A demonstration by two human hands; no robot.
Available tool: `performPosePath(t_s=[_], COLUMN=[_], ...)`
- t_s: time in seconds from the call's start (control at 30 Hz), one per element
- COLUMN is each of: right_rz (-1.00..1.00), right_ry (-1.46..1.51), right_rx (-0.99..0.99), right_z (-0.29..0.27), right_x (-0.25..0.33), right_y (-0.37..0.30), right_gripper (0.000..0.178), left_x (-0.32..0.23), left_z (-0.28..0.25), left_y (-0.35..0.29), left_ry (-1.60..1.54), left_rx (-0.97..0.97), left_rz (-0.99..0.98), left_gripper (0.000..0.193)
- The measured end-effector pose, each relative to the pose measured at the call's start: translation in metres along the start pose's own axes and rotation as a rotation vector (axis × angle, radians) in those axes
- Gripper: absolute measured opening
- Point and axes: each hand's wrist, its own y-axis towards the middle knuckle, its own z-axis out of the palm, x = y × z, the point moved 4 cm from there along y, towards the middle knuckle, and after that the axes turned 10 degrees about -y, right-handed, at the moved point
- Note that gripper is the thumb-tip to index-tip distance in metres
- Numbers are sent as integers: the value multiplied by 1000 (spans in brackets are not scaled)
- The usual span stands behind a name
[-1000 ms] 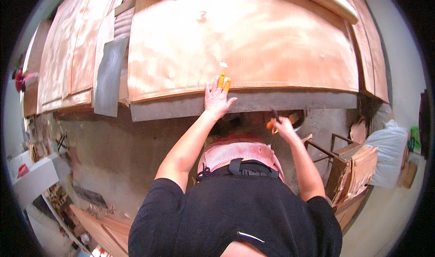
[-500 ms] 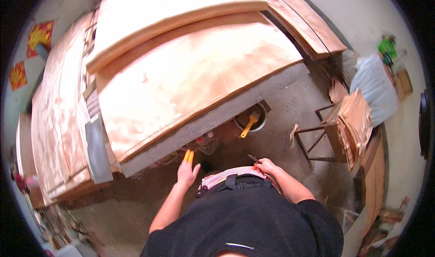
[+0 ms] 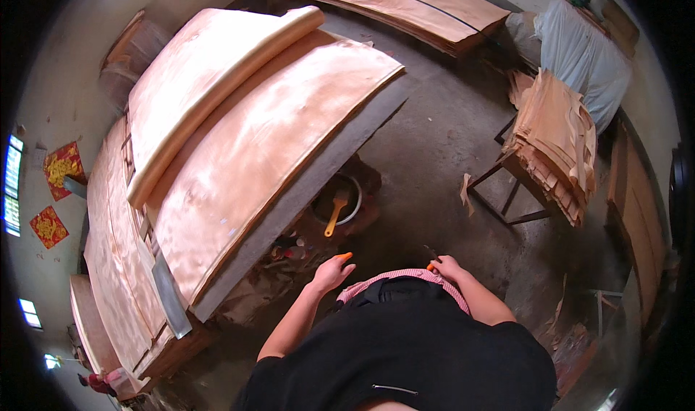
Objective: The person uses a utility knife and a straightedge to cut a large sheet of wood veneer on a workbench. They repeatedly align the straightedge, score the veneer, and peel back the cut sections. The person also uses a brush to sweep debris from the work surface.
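Note:
My left hand [image 3: 333, 272] is in front of my waist, with orange covers on its fingertips. Its fingers stretch out together, the thumb apart, and nothing is in it. My right hand [image 3: 449, 267] is closed around a small knife [image 3: 431, 252], whose dark blade points forward; a bit of orange shows at those fingers too. Ahead of my left hand a yellow-handled brush [image 3: 334, 218] leans in a round metal pot [image 3: 358, 210]. Beyond lies a large stack of thin wood veneer sheets [image 3: 268, 136], its top sheet partly rolled back [image 3: 224, 103].
A grey board edge [image 3: 304, 194] runs along the stack's near side. To the right, a metal-framed stand [image 3: 499, 207] bears a pile of veneer pieces [image 3: 554, 136]. Another veneer stack [image 3: 405, 5] lies at the back. Boards [image 3: 637, 208] lean on the right wall.
My view has turned to the right, so the veneer stack and pot sit further left. My left hand has come closer to my right hand. The knife stays in my right hand.

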Motion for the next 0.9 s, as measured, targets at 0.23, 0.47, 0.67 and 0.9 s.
performPosePath(t_s=[0.23,0.47,0.67,0.9], right_rz=[149,310,177,287], right_ry=[-64,280,130,127], right_rx=[-219,-206,-248,-209], right_z=[-100,-136,-218,-347], right_x=[-101,-121,-77,-39], right_y=[-14,12,45,106], right_gripper=[27,27,28,26], left_x=[-71,-96,-89,-110], left_z=[47,-4,-94,-152], left_y=[84,190,346,490], left_ry=[86,82,-47,235], left_rx=[190,129,-527,-536], left_rz=[142,118,190,-60], left_gripper=[40,39,45,63])
